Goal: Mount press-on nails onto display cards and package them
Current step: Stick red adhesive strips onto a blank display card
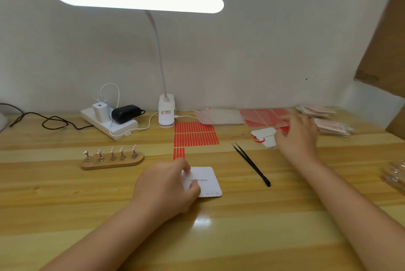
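Left hand (pixel 168 185) presses down on the white display card (pixel 205 183), thumb and fingers curled onto its left edge, the card lying flat on the wooden table (pixel 65 194). Right of that card lie black tweezers (pixel 252 164). Beyond the tweezers, the right hand (pixel 295 134) reaches over a card stack (pixel 264 137), blurred, possibly pinching something red.
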The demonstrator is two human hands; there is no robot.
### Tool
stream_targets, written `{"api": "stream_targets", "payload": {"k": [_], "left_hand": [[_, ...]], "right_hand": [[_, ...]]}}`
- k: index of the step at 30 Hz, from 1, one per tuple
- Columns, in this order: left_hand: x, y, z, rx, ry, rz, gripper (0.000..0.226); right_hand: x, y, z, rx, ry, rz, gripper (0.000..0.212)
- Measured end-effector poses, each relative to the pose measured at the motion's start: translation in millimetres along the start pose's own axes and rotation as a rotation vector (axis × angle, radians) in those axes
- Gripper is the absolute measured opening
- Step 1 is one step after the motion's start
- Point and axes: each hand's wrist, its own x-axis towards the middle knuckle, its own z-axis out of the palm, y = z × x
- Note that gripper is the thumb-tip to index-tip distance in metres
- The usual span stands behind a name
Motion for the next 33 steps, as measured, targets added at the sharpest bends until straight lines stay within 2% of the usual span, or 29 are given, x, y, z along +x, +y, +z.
{"api": "stream_targets", "payload": {"k": [3, 6, 8, 10, 12, 15, 18, 22, 24, 26, 29, 31, 33], "left_hand": [[1.3, -1.1, -0.6, 0.036, -0.037, 0.025, 0.025], [3.9, -5.6, 0.4, 0.054, 0.027, 0.027, 0.025], [6.2, -11.0, 2.9, 0.017, 0.093, 0.013, 0.019], [10.1, -17.4, 6.0, -0.002, 0.133, -0.015, 0.019], [15.5, -24.7, 8.6, 0.004, 0.134, -0.013, 0.025], [23.0, -36.3, 14.5, -0.014, -0.010, 0.068, 0.034], [27.0, -43.9, 19.4, -0.010, -0.156, 0.091, 0.039], [27.1, -44.6, 20.3, -0.041, -0.055, 0.140, 0.032], [27.1, -44.0, 18.9, -0.075, -0.001, 0.153, 0.028], [27.5, -44.1, 18.5, -0.097, 0.031, 0.141, 0.027], [29.3, -44.3, 20.1, -0.080, 0.054, 0.087, 0.026], [30.9, -45.8, 21.8, -0.053, 0.011, 0.034, 0.037], [32.8, -46.7, 22.8, -0.012, -0.107, 0.025, 0.049]], "right_hand": [[-14.6, -29.3, 2.1, 0.100, -0.086, -0.146, 0.019], [-35.8, -58.7, 0.8, 0.263, -0.227, -0.309, 0.011], [-49.8, -71.1, -1.8, 0.325, -0.416, -0.455, 0.018], [-62.7, -77.9, -3.2, 0.294, -0.655, -0.597, 0.037], [-71.5, -80.5, -1.6, 0.202, -0.774, -0.679, 0.051], [-76.9, -81.6, 0.8, 0.110, -0.756, -0.777, 0.048], [-80.1, -81.8, 3.6, 0.175, -0.693, -0.811, 0.036], [-83.6, -87.1, 12.9, 0.216, -0.520, -0.734, 0.023], [-83.5, -90.3, 16.4, 0.133, -0.500, -0.658, 0.032], [-83.9, -89.8, 20.1, 0.008, -0.563, -0.585, 0.045], [-87.1, -88.4, 23.0, -0.106, -0.622, -0.556, 0.053], [-89.1, -89.3, 22.5, -0.109, -0.616, -0.538, 0.057], [-92.9, -91.0, 22.2, -0.094, -0.629, -0.522, 0.064]]}}
